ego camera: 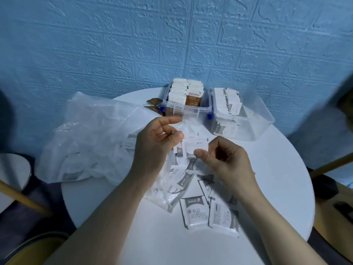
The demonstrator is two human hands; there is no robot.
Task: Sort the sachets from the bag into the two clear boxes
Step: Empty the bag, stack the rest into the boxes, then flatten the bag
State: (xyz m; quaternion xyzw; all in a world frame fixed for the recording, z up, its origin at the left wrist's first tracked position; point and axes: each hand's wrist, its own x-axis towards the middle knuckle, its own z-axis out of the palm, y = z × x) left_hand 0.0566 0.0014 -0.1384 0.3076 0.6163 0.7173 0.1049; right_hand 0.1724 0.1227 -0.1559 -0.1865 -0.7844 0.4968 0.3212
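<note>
Above the table's middle, my left hand and my right hand both pinch a small stack of white sugar sachets. The left thumb holds the stack's left edge and the right thumb its lower right corner. Beneath them several white and grey sugar sachets lie loose on the round white table. A crumpled clear plastic bag spreads out at the left. At the back stand two clear boxes: the left box holds upright brown and white sachets, the right box holds white and grey ones.
Two brown sachets lie behind the bag, left of the boxes. A blue embossed wall rises behind the table. Wooden chair parts show at the lower left and at the right edge.
</note>
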